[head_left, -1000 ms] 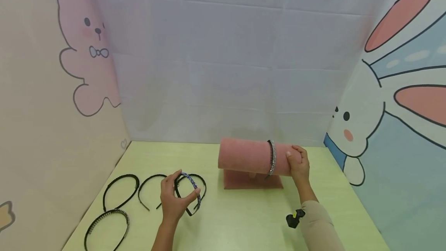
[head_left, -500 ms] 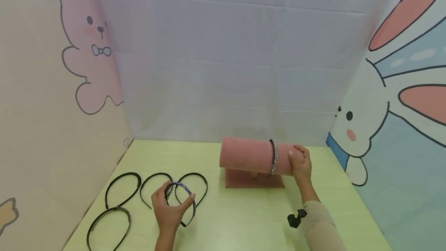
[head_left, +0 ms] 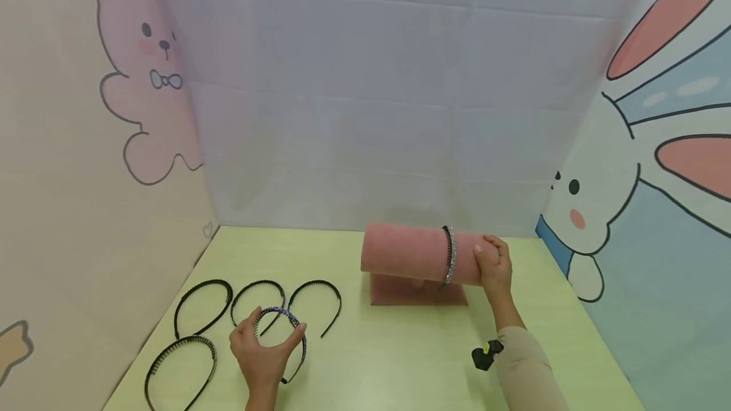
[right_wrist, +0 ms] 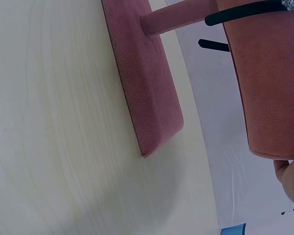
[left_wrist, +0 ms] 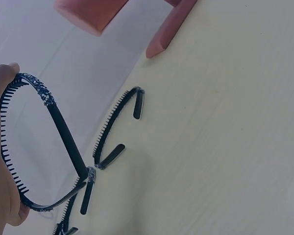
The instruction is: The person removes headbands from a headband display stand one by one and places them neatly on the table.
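My left hand (head_left: 259, 351) pinches a headband (left_wrist: 63, 129) with blue glitter between thumb and fingers, its toothed inner side showing in the left wrist view. It hovers over the near left of the table, close to the other headbands. At the right end of a pink velvet roll stand (head_left: 402, 249), my right hand (head_left: 495, 265) grips the roll's end. A silver glittery headband (head_left: 450, 255) sits around the roll, left of that hand. In the right wrist view the stand's flat base (right_wrist: 147, 83) and post are visible, with the fingers partly cut off at the edge.
Several black toothed headbands lie on the left of the pale table (head_left: 400, 360), among them one at the near left (head_left: 179, 370) and one by the centre (head_left: 316, 303). A white cloth wall (head_left: 342, 113) closes the back; cartoon-printed walls flank both sides.
My left hand has moved left and toward me with the blue headband, uncovering the headbands behind it. The right hand stays on the roll's end.
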`<action>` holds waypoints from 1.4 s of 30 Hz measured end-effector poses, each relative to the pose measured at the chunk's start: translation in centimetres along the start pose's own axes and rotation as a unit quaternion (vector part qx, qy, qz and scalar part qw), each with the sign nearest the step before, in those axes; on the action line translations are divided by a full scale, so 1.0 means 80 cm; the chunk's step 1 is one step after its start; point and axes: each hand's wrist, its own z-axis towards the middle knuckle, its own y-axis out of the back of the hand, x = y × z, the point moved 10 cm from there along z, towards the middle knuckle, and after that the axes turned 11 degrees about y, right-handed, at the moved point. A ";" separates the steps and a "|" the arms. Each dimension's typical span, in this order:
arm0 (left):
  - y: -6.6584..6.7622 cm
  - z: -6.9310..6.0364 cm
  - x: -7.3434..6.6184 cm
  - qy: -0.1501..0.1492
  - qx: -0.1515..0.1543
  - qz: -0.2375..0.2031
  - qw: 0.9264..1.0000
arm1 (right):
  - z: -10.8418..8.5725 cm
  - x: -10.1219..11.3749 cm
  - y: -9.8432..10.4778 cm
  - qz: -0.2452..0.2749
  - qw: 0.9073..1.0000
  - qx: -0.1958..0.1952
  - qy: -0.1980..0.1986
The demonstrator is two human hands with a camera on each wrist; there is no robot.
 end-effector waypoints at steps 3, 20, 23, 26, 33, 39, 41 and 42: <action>0.009 0.001 0.009 -0.004 -0.016 0.007 1.000 | 0.001 0.001 -0.002 -0.002 1.000 0.003 0.006; 0.031 0.007 0.064 0.089 0.019 0.120 0.989 | 0.003 0.001 0.002 0.007 1.000 -0.014 0.016; 0.034 0.007 0.074 0.110 0.028 0.143 0.983 | 0.003 0.001 0.001 0.010 1.000 -0.013 0.015; 0.037 0.008 0.081 0.118 0.029 0.162 0.979 | 0.002 0.000 0.000 0.015 1.000 -0.012 0.010; 0.036 0.011 0.093 0.126 0.028 0.204 0.971 | -0.009 0.041 -0.001 0.027 0.999 -0.005 0.020; 0.025 0.016 0.106 0.143 0.051 0.244 0.958 | -0.009 0.046 -0.003 0.040 0.999 -0.007 0.025; 0.023 0.017 0.108 0.147 0.050 0.244 0.957 | -0.009 0.044 -0.003 0.043 0.999 -0.006 0.020; 0.023 0.017 0.108 0.148 0.047 0.243 0.957 | -0.009 0.043 -0.003 0.041 0.999 -0.006 0.018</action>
